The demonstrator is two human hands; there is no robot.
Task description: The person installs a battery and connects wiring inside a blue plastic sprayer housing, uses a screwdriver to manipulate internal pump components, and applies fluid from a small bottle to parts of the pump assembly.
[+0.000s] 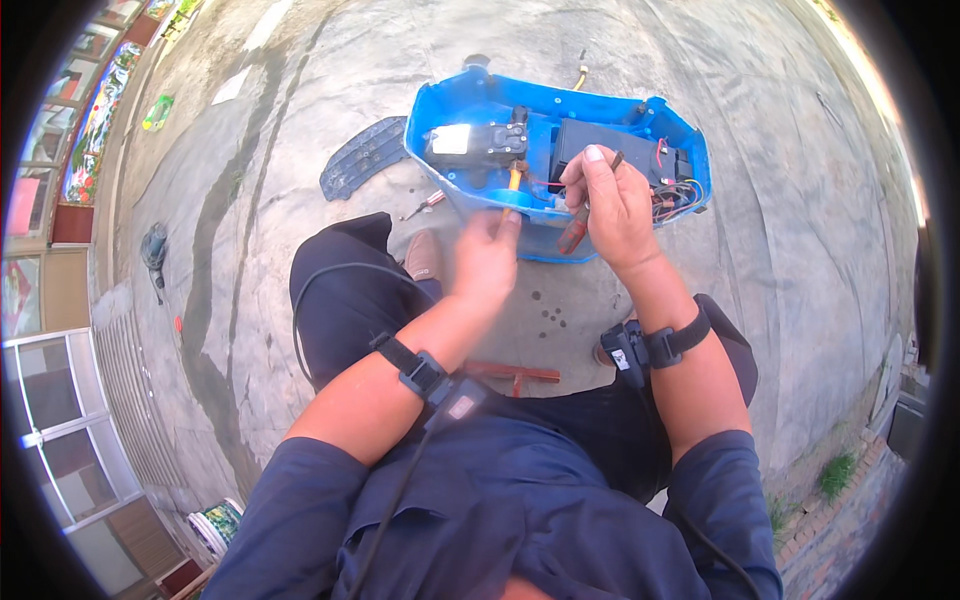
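Observation:
A blue plastic housing (470,186) lies open side up on the ground before me. In it sit a black motor-pump unit (480,143), a black box-shaped battery (590,140) and several thin wires (680,197). My left hand (487,255), slightly blurred, is at the near rim. Its thumb and fingers are closed on the lower end of a yellow-orange tube (515,179) that runs down from the pump unit. My right hand (618,212), over the near right side, is closed round a red-handled tool (573,237). Its working end is mostly hidden by the fingers.
A dark grey plastic cover (362,160) lies left of the housing, with a screwdriver (424,206) nearby. Farther left is a dark tool-like object (154,250). A low reddish stool (515,374) shows between my legs. Cables hang from both wrist straps.

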